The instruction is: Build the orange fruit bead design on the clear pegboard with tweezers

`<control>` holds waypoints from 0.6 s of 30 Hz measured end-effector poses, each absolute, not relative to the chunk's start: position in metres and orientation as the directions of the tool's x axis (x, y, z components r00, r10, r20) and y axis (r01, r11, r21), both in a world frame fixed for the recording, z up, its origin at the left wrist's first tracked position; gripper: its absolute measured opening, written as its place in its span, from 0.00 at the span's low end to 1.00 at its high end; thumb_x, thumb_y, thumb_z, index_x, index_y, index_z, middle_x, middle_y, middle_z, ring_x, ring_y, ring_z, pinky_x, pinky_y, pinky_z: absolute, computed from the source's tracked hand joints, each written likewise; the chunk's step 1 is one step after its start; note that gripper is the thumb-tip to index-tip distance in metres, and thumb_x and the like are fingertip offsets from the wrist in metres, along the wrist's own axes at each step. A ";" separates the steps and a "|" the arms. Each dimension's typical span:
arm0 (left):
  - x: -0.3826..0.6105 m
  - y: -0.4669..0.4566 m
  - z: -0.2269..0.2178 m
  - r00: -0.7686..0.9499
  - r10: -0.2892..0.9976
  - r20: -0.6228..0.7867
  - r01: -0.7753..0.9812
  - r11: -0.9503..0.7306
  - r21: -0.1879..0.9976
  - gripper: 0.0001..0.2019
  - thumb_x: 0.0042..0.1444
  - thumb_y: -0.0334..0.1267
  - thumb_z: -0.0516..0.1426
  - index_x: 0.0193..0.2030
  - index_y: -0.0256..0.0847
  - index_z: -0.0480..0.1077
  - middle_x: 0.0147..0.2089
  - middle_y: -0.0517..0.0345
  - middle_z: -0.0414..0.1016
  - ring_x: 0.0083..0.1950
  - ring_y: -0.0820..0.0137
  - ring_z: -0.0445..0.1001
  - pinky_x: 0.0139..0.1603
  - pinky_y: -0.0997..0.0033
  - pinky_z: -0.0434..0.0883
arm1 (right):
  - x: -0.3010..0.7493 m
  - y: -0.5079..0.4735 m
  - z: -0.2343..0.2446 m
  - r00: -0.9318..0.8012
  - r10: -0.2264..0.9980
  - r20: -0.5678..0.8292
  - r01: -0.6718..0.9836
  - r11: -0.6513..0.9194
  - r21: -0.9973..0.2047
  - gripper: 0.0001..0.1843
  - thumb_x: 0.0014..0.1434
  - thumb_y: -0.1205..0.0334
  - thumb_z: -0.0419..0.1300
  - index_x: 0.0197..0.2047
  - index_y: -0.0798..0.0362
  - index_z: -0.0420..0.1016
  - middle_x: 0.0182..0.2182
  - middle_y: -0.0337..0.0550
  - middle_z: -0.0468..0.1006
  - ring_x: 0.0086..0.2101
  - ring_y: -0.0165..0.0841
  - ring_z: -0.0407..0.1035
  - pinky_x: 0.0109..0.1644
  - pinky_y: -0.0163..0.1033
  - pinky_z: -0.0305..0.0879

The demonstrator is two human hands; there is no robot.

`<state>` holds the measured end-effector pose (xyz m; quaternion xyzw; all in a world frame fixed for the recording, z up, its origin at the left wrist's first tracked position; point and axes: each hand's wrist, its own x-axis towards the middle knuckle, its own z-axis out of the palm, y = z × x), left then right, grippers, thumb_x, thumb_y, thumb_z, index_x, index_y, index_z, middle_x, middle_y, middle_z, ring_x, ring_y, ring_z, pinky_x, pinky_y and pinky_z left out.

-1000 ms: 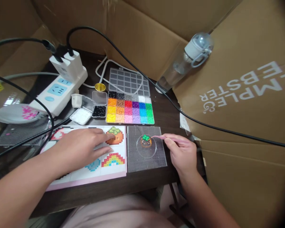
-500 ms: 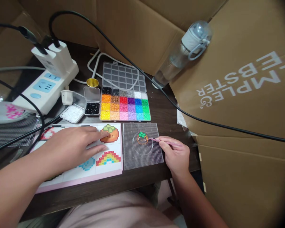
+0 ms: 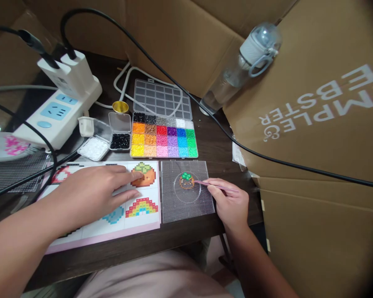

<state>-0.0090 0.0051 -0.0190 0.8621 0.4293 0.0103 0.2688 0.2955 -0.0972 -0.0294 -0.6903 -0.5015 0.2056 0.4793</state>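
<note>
My left hand [image 3: 102, 188] lies on the printed pattern sheet [image 3: 95, 234], fingers stretched, its index fingertip on the orange persimmon-like picture [image 3: 146, 179]. My right hand [image 3: 231, 203] pinches pink tweezers [image 3: 219, 187]. Their tip points left and meets the right side of a small bead figure [image 3: 186, 182], orange-brown with a green top. This figure sits inside a ring outline on the clear pegboard [image 3: 174, 213]. Whether a bead is in the tweezers is too small to tell. Behind the board stands a sorting box [image 3: 164, 136] of beads in many colours.
Small open boxes of white beads [image 3: 94, 149] and black beads [image 3: 120, 141] stand left of the sorting box. A power strip [image 3: 57, 111] lies at the left. A black cable [image 3: 161, 70] crosses above the table. A water bottle [image 3: 242, 68] leans near the cardboard wall [image 3: 313, 153].
Both hands stay nearly where they were, the left still on the sheet and the right with the tweezers at the bead figure. The view has shifted slightly.
</note>
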 end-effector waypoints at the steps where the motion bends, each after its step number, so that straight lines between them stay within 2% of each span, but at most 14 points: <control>1: -0.009 0.005 -0.019 0.651 0.726 -0.225 0.731 -0.517 0.446 0.18 0.62 0.54 0.52 0.56 0.60 0.74 0.50 0.59 0.80 0.49 0.57 0.78 0.54 0.58 0.71 | 0.295 -0.097 -0.029 0.412 0.890 0.197 0.492 -0.035 -0.870 0.04 0.53 0.65 0.66 0.30 0.49 0.84 0.30 0.44 0.85 0.33 0.39 0.80 0.40 0.43 0.79; 4: -0.008 0.006 -0.018 0.677 0.691 -0.254 0.726 -0.570 0.384 0.21 0.65 0.54 0.49 0.59 0.57 0.72 0.53 0.57 0.79 0.49 0.56 0.78 0.55 0.56 0.71 | 0.295 -0.098 -0.030 0.412 0.890 0.195 0.478 -0.029 -0.878 0.04 0.53 0.65 0.66 0.30 0.49 0.84 0.30 0.43 0.85 0.33 0.39 0.80 0.40 0.43 0.79; 8: -0.008 0.006 -0.019 0.680 0.692 -0.243 0.722 -0.571 0.390 0.22 0.65 0.55 0.48 0.59 0.55 0.72 0.54 0.56 0.79 0.50 0.56 0.78 0.54 0.56 0.71 | 0.301 -0.100 -0.036 0.447 0.879 0.167 0.413 -0.037 -0.910 0.03 0.54 0.63 0.67 0.31 0.49 0.84 0.31 0.44 0.85 0.33 0.39 0.80 0.40 0.44 0.77; 10: -0.008 0.006 -0.019 0.679 0.697 -0.231 0.717 -0.563 0.411 0.21 0.64 0.55 0.49 0.58 0.56 0.73 0.53 0.56 0.79 0.50 0.56 0.78 0.54 0.56 0.71 | 0.308 -0.098 -0.040 0.467 0.874 0.139 0.283 0.001 -0.959 0.03 0.54 0.61 0.67 0.32 0.48 0.84 0.31 0.44 0.84 0.27 0.35 0.76 0.30 0.41 0.73; 13: -0.008 0.007 -0.020 0.677 0.698 -0.234 0.717 -0.554 0.422 0.20 0.64 0.54 0.50 0.57 0.55 0.74 0.53 0.55 0.80 0.50 0.56 0.78 0.55 0.56 0.71 | 0.321 -0.092 -0.040 0.459 0.886 0.068 0.023 0.065 -0.998 0.02 0.53 0.60 0.69 0.32 0.46 0.82 0.30 0.42 0.83 0.19 0.26 0.64 0.19 0.33 0.58; 15: -0.008 0.008 -0.020 0.679 0.695 -0.237 0.717 -0.558 0.419 0.21 0.64 0.55 0.50 0.57 0.56 0.73 0.54 0.56 0.79 0.51 0.56 0.78 0.56 0.56 0.70 | 0.327 -0.087 -0.036 0.432 0.902 0.013 -0.117 0.070 -0.991 0.03 0.52 0.59 0.70 0.30 0.46 0.80 0.29 0.40 0.81 0.18 0.24 0.58 0.17 0.31 0.53; 18: -0.010 0.008 -0.022 0.684 0.691 -0.235 0.710 -0.555 0.434 0.21 0.63 0.56 0.50 0.58 0.58 0.73 0.54 0.57 0.79 0.51 0.55 0.78 0.56 0.54 0.70 | 0.331 -0.080 -0.029 0.395 0.914 -0.094 -0.341 0.051 -0.939 0.10 0.50 0.61 0.72 0.26 0.48 0.75 0.26 0.35 0.77 0.19 0.21 0.53 0.17 0.26 0.52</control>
